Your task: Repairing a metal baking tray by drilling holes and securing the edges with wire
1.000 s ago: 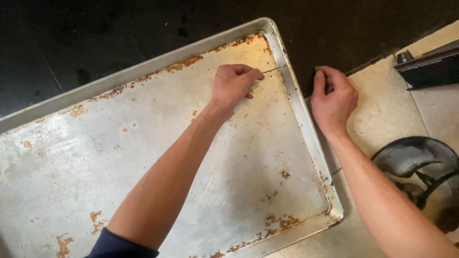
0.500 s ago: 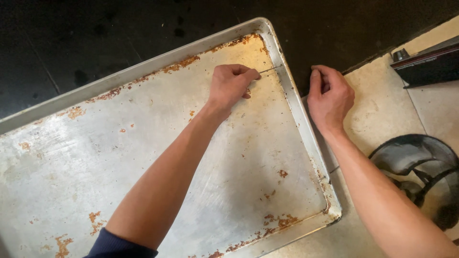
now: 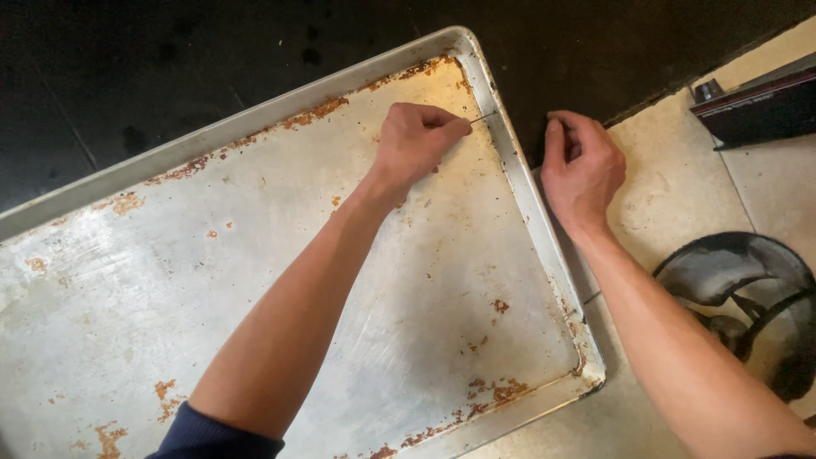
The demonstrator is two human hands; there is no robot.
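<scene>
A large metal baking tray (image 3: 255, 255) with rusty brown stains lies across the view. My left hand (image 3: 416, 140) rests inside it near the far right corner, fingers pinched on a thin wire (image 3: 481, 118) that runs over the tray's right rim. My right hand (image 3: 582, 166) is just outside that rim, fingers curled down against the dark surface; whether it holds the wire's other end is hidden.
A dark floor or counter (image 3: 170, 68) lies beyond the tray. Beige tiles (image 3: 671, 195) are at the right, with a dark curved metal object (image 3: 748, 289) and a dark box-like item (image 3: 756, 106) on them.
Both hands stay in nearly the same place; the view has shifted slightly. The pinch on the wire is unchanged.
</scene>
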